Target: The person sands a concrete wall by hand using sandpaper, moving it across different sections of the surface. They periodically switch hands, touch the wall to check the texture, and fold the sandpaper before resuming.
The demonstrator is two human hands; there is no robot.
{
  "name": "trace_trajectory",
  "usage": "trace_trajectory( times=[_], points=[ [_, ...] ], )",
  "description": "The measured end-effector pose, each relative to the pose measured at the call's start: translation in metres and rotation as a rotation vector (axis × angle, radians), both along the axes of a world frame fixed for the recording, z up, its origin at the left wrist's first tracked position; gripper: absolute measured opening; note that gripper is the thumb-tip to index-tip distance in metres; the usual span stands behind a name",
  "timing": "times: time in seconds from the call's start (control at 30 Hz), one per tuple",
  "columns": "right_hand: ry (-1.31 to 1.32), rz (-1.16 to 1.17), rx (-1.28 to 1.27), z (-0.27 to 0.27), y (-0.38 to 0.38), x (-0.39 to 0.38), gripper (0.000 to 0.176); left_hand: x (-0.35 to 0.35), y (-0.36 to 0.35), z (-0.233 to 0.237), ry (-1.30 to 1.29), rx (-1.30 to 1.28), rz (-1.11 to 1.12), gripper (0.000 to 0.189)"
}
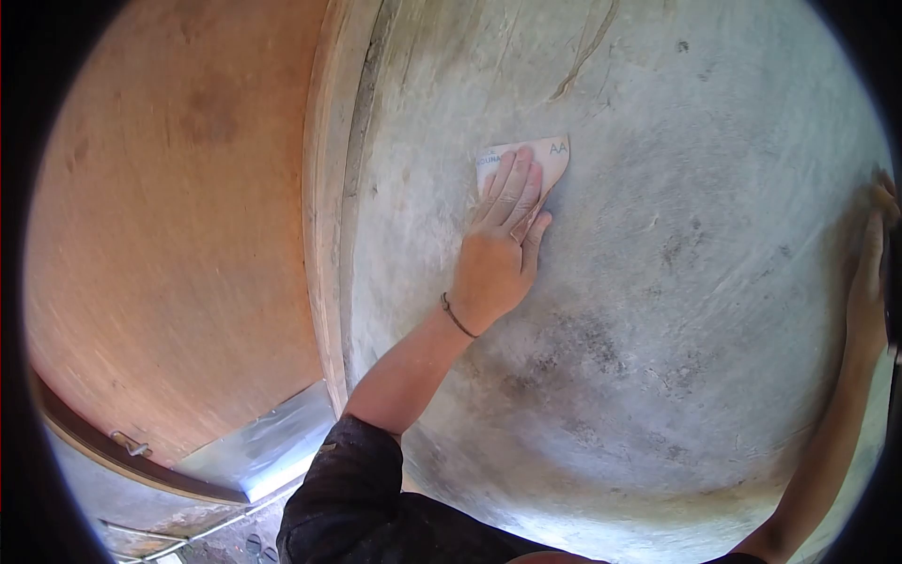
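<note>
My left hand (pixel 503 235) presses a piece of sandpaper (pixel 556 155) flat on the grey, blotchy wall (pixel 620 254). Its fingers lie together over the paper, whose pale printed back shows the letters "AA" at the upper right corner. The paper's lower edge is folded or curled by the thumb. A thin dark cord circles the left wrist. At the far right edge of the view, my right hand (pixel 869 254) rests on or beside the wall with its fingers stretched upward; part of it is cut off by the view's dark border.
A brown wooden door (pixel 178 216) with a small metal latch (pixel 131 444) stands at the left. Its wooden frame (pixel 324 207) borders the wall. A crack (pixel 584 58) runs down the upper wall. Bright light shows at the lower left.
</note>
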State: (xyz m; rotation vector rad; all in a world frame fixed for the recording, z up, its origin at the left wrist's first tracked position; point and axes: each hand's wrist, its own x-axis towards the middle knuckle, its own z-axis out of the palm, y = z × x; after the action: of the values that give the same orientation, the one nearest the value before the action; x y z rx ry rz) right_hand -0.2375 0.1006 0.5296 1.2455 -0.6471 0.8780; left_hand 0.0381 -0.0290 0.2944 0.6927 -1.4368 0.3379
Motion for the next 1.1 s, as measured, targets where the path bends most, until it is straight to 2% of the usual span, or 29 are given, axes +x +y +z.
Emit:
trace_trajectory(
  times=[0.03, 0.17, 0.23, 0.3, 0.37, 0.5, 0.53, 0.57, 0.63, 0.67, 0.73, 0.77, 0.8, 0.83, 0.87, 0.93, 1.0, 1.1],
  points=[
    [0.027, 0.008, -0.103, 0.002, -0.003, 0.0, 0.038, 0.0, 0.0, 0.0, 0.009, 0.006, -0.039, 0.046],
    [0.067, -0.073, -0.104, -0.007, 0.0, 0.014, 0.036, -0.015, 0.024, -0.064, -0.012, 0.092, -0.101, 0.044],
    [-0.009, -0.118, -0.02, -0.005, -0.001, 0.017, 0.035, -0.021, 0.026, -0.072, -0.006, 0.125, -0.127, 0.043],
    [-0.026, -0.141, 0.003, -0.005, 0.0, 0.018, 0.036, -0.015, 0.01, -0.056, -0.004, 0.038, -0.089, 0.042],
    [-0.045, -0.165, 0.032, -0.003, -0.001, 0.016, 0.038, 0.001, -0.011, -0.017, 0.015, -0.031, -0.058, 0.041],
    [0.093, 0.15, 0.127, 0.007, -0.009, -0.002, 0.044, 0.017, -0.017, 0.026, 0.019, -0.069, -0.032, 0.041],
    [0.128, 0.261, 0.183, 0.009, -0.009, -0.003, 0.046, 0.016, -0.013, 0.02, 0.02, -0.065, -0.028, 0.041],
    [0.127, 0.264, 0.189, 0.009, -0.006, -0.003, 0.046, 0.012, -0.007, 0.006, 0.029, -0.018, -0.036, 0.042],
    [0.15, 0.051, 0.062, 0.008, 0.002, -0.005, 0.048, 0.002, 0.001, -0.021, 0.036, 0.041, -0.049, 0.043],
    [0.148, 0.051, 0.066, 0.007, 0.001, -0.005, 0.048, -0.001, 0.001, -0.034, 0.035, 0.045, -0.044, 0.043],
    [0.072, 0.119, 0.107, 0.005, -0.001, -0.003, 0.048, 0.001, 0.004, -0.032, 0.035, 0.05, -0.037, 0.043],
    [0.072, 0.118, 0.112, 0.008, 0.002, 0.003, 0.048, 0.003, -0.003, -0.023, 0.01, 0.039, 0.042, 0.042],
    [-0.255, -0.036, 0.249, 0.012, 0.008, 0.019, 0.047, 0.009, -0.008, -0.007, -0.02, 0.026, 0.12, 0.042],
    [-0.584, -0.197, 0.385, 0.014, 0.01, 0.028, 0.047, 0.018, -0.016, 0.013, -0.027, 0.013, 0.1, 0.041],
    [-0.591, -0.209, 0.391, 0.011, 0.005, 0.024, 0.047, 0.025, -0.022, 0.031, -0.033, 0.005, 0.075, 0.041],
    [0.005, -0.226, -0.083, -0.002, -0.009, 0.014, 0.044, 0.031, -0.022, 0.049, -0.044, 0.004, 0.06, 0.04],
    [0.006, -0.288, -0.076, -0.003, -0.009, 0.015, 0.042, 0.031, -0.017, 0.045, -0.045, -0.012, 0.052, 0.04],
    [0.079, -0.344, -0.04, -0.005, -0.006, 0.022, 0.039, 0.017, 0.004, -0.001, -0.097, 0.114, 0.038, 0.041]
  ],
)
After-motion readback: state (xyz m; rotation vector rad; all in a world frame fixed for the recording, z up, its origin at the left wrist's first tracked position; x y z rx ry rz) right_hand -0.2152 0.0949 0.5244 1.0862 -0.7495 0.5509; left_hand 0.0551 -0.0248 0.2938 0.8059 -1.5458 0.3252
